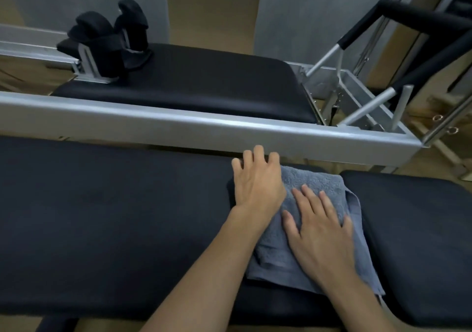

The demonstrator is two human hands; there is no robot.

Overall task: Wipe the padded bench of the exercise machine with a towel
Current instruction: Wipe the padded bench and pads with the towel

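A folded grey-blue towel [316, 186] lies flat on the long black padded bench [109, 216], near the bench's right end. My left hand [258, 181] rests palm down on the towel's far left corner, fingers spread and reaching past its edge toward the metal rail. My right hand [319, 232] lies flat on the middle of the towel with fingers apart. Both forearms come in from the bottom of the view. Part of the towel is hidden under my hands.
A second black pad [419, 234] sits to the right across a narrow gap. A silver metal rail [204, 130] runs behind the bench. Beyond it lie another black padded carriage [194, 84], black shoulder rests [107, 45] and a padded foot bar [408, 17] at right.
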